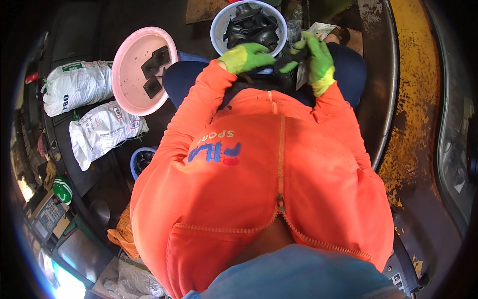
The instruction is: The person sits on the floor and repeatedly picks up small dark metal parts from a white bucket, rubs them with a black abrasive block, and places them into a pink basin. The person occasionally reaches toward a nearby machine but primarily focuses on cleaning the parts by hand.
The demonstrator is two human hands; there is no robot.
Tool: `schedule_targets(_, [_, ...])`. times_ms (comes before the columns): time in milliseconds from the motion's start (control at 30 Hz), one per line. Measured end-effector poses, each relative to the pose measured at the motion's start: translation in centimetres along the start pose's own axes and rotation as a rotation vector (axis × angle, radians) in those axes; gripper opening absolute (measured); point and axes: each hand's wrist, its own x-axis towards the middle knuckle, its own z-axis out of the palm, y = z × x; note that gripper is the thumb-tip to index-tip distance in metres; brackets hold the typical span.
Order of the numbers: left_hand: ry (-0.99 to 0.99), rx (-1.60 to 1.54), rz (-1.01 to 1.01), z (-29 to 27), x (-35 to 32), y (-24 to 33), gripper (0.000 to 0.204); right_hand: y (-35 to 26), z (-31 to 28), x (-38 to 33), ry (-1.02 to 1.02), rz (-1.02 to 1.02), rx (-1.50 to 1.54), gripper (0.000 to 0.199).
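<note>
My left hand point(247, 57), in a green and yellow glove, reaches over the near rim of a pale blue basin point(214, 31). Its fingers are stretched out, with nothing seen in them. Several black moulded parts point(266, 37) fill that basin. My right hand point(318, 62), gloved the same way, is to the right of the basin with its fingers bent round a small dark piece whose kind I cannot make out. To the left, a pink basin point(124, 70) holds a few flat, square-based black parts point(152, 87).
Two white printed sacks point(82, 87) point(107, 130) lie left of the pink basin. A smaller blue basin point(134, 162) with dark contents is beside my left arm. On the right stands a worn yellow metal surface point(416, 89). A control panel point(49, 218) is at lower left.
</note>
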Motion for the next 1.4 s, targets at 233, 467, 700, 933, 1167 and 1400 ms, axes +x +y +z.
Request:
schedule_targets(233, [0.360, 0.357, -0.266, -0.1, 2.3, -11.5, 0.041, 1.9, -1.4, 0.9, -0.046, 0.373, -0.018, 0.028])
schedule_targets(467, [0.441, 0.101, -0.174, -1.3, 1.1, -10.3, 0.030, 2.8, -0.5, 0.8, -0.042, 0.413, -0.278, 0.025])
schedule_targets(700, [0.814, 0.431, 0.494, -2.4, -1.9, -0.8, 0.024, 0.8, 2.3, 0.4, -0.065, 0.487, 0.042, 0.032])
schedule_targets(933, [1.114, 0.250, 0.663, -2.4, -2.6, 4.4, 0.059, -4.3, 4.4, -1.2, -0.224, 0.098, -0.032, 0.033])
schedule_targets(1167, [0.231, -0.661, 0.570, -1.6, -0.7, 6.5, 0.060, -6.3, 6.2, -3.4, -0.318, 0.098, -0.056, 0.035])
schedule_targets(1400, [0.538, -0.567, 0.610, -1.9, 1.1, 5.0, 0.046, -5.1, 4.1, -2.8, -0.126, 0.285, -0.291, 0.029])
